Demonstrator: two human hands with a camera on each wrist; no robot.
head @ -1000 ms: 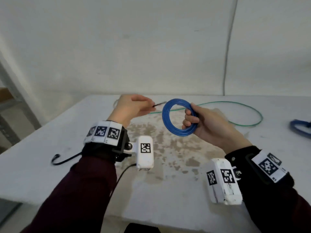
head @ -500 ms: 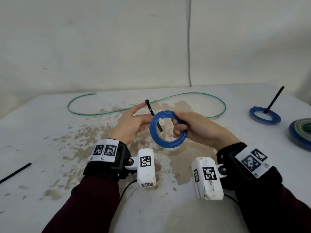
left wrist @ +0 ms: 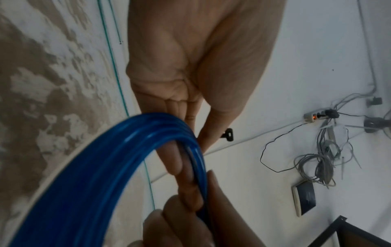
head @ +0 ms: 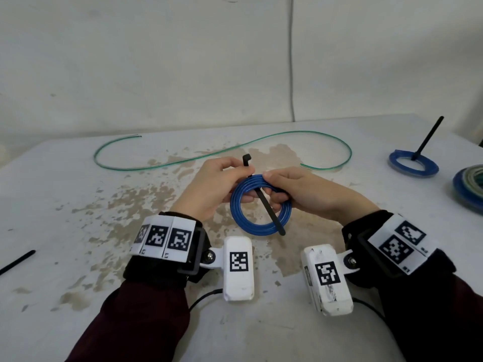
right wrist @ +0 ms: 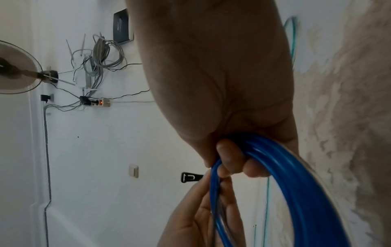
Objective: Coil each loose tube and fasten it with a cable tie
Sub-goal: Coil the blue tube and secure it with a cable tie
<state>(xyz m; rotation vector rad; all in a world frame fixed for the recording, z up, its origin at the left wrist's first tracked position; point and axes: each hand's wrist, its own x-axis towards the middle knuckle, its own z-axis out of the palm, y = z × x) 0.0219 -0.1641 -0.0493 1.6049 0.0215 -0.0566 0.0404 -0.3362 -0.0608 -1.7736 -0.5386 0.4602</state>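
Note:
A blue tube coil [head: 257,226] hangs upright above the table between both hands. My right hand [head: 295,190] grips its upper right part, fingers curled through the ring [right wrist: 296,192]. A black cable tie [head: 269,209] passes through the coil; its head [head: 246,159] sticks up above my left hand [head: 222,184], which pinches the tie against the top of the coil [left wrist: 127,158]. The tie's tail points down toward me. The tie's head [left wrist: 228,134] shows past the left thumb, and the same head [right wrist: 190,177] appears in the right wrist view.
A loose green tube [head: 222,152] snakes across the far side of the stained white table [head: 78,257]. At the right lie a tied blue coil [head: 413,165] with its tie standing up, and another coil [head: 470,186] at the edge. A spare black tie [head: 17,262] lies far left.
The left hand has closed in on the coil, and the cable tie now runs further through the ring, its tail reaching past the coil's lower edge. Both hands sit closer together.

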